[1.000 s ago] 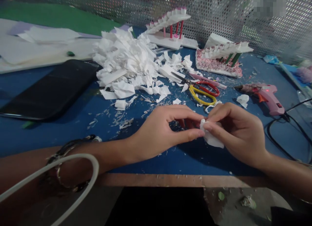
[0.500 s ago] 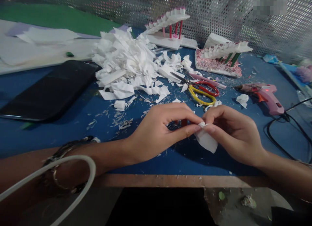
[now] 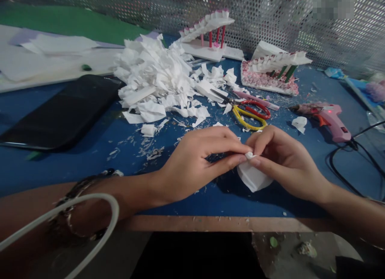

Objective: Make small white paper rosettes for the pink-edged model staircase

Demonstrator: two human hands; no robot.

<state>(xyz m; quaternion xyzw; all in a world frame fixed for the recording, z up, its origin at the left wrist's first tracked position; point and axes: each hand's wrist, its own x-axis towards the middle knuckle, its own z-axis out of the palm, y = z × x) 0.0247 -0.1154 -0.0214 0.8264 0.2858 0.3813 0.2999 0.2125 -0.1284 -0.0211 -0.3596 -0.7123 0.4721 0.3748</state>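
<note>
Between my two hands, over the front of the blue table, is a small piece of white tissue paper. Its top is twisted into a little knot, and the rest hangs down loosely. My left hand pinches the knot from the left with thumb and fingertips. From the other side, my right hand grips the same paper between thumb and curled fingers. Just beyond the hands lie scissors with one red and one yellow handle.
A pile of torn white paper rises behind. Two small stair models, one on red posts and one on green, stand at the back. A pink glue gun with a black cord lies right, a black phone left.
The white paper has turned and spread wider below the pinch. My right hand's fingers have shifted slightly left and up; my left hand has hardly moved.
</note>
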